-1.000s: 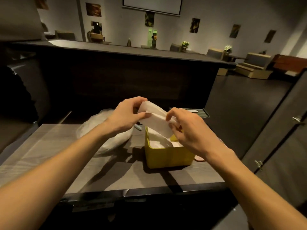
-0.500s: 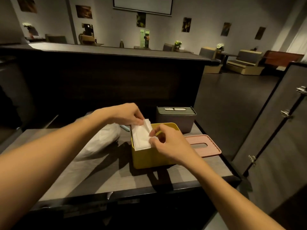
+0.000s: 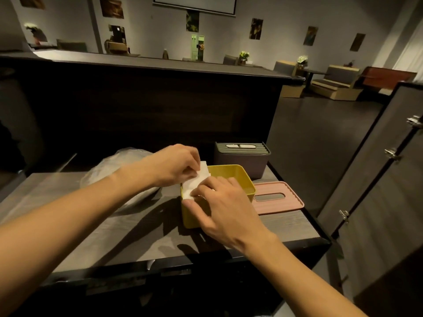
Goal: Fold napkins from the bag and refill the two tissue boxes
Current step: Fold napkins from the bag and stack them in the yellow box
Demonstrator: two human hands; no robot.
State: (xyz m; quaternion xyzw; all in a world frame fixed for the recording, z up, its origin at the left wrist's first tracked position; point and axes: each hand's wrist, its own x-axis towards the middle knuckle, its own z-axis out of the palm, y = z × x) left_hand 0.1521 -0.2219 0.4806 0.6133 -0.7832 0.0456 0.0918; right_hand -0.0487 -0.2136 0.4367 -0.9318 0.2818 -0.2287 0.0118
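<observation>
An open yellow tissue box stands in the middle of the grey table. A folded white napkin lies across the box's left rim. My left hand pinches the napkin's far end. My right hand holds the near end, fingers over the top and thumb along the box's front wall. The pink lid with its slot lies flat to the right of the box. Behind it stands a grey tissue box with its lid on. The clear plastic napkin bag lies to the left, partly behind my left arm.
A dark counter wall rises right behind the table. A grey cabinet with metal latches stands to the right across a strip of floor. The table's front edge runs just below my right wrist.
Both hands brought the napkin down from above the yellow box to its left rim, folding it smaller. My right hand has moved over the box's front.
</observation>
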